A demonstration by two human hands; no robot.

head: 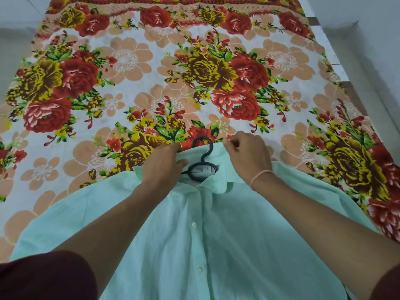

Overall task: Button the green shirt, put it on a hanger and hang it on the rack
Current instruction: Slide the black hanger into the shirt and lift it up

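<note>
The light green shirt point(194, 245) lies front up on the bed, its placket buttoned down the middle with white buttons showing. A black plastic hanger point(202, 161) sits inside the neck; its hook sticks out past the collar onto the sheet, and its arms are hidden under the cloth. My left hand point(163, 162) grips the collar on the left of the hook. My right hand point(245, 153) pinches the collar edge on the right of the hook. A thin pink thread circles my right wrist.
A floral bedsheet point(151, 72) with red and yellow roses covers the bed. Pale wall or floor shows at the left point(13, 22) and right point(372, 40). A wooden bed edge point(346, 85) runs along the right side. No rack is in view.
</note>
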